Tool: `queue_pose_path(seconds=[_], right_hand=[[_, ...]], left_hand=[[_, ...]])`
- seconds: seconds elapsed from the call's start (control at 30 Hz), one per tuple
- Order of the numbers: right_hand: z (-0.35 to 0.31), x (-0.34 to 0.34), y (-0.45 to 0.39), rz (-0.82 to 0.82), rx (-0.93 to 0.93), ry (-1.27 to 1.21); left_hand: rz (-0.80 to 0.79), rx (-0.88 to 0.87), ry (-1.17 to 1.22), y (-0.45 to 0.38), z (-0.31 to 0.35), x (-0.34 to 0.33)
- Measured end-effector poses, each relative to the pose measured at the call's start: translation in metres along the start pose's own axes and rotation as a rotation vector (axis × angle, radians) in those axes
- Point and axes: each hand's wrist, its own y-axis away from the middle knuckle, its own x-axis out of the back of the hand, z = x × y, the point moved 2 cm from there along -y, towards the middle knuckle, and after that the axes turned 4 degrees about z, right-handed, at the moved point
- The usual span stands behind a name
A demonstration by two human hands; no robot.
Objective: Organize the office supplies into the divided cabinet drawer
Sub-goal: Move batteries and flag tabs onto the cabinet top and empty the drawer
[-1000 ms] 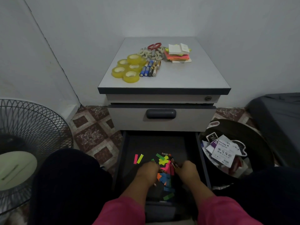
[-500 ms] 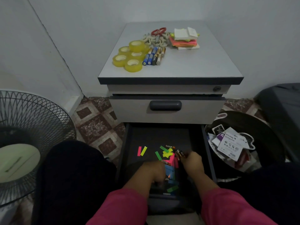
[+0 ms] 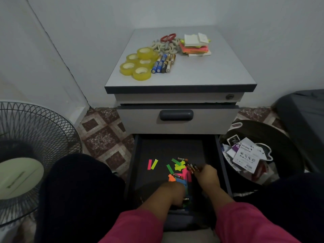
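Note:
The dark bottom drawer (image 3: 138,155) of the cabinet stands pulled out. Coloured paper flags (image 3: 179,166) and a loose battery (image 3: 182,158) lie scattered on its floor. My right hand (image 3: 207,175) grips a small bunch of dark batteries (image 3: 192,167) with orange ends, at the right of the pile. At the near end of the drawer my left hand (image 3: 175,190) reaches down among the flags, its fingertips hidden. On the cabinet top (image 3: 210,72) lie yellow tape rolls (image 3: 139,64), more batteries (image 3: 163,63), red scissors (image 3: 168,38) and a stack of sticky notes (image 3: 194,47).
A closed drawer with a dark handle (image 3: 176,115) sits above the open one. A black bin (image 3: 280,137) full of packaging stands to the right. To the left a fan (image 3: 35,137) stands on the tiled floor. My dark knees flank the drawer.
My left hand has drawn back from the middle of the flag pile to the near end of the drawer. My right hand stays at the pile with the batteries.

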Motion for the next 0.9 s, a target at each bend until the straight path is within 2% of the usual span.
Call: queue_pose_path(seconds=[0.33,0.43,0.53,0.63,0.77,0.9], right_hand=[[-0.008,0.012,0.012,0.021,0.044,-0.086],[-0.017,0.018,0.019,0.032,0.032,-0.215],[-0.033,0.024,0.024,0.066,0.046,-0.358],[-0.060,0.037,0.033,0.109,0.126,-0.472],[-0.107,0.069,0.054,0.170,0.333,-0.570],[-0.148,0.107,0.068,0.275,0.505,-0.590]], left_hand=[[-0.104,0.065,0.169,0.009,-0.006,-0.004],[-0.057,0.085,0.482,0.013,-0.023,0.012],[0.180,0.078,0.836,0.024,-0.041,0.045],[0.446,0.020,1.010,0.044,-0.050,0.082],[0.716,-0.065,1.043,0.073,-0.049,0.127],[1.185,-0.089,1.001,0.098,-0.041,0.178]])
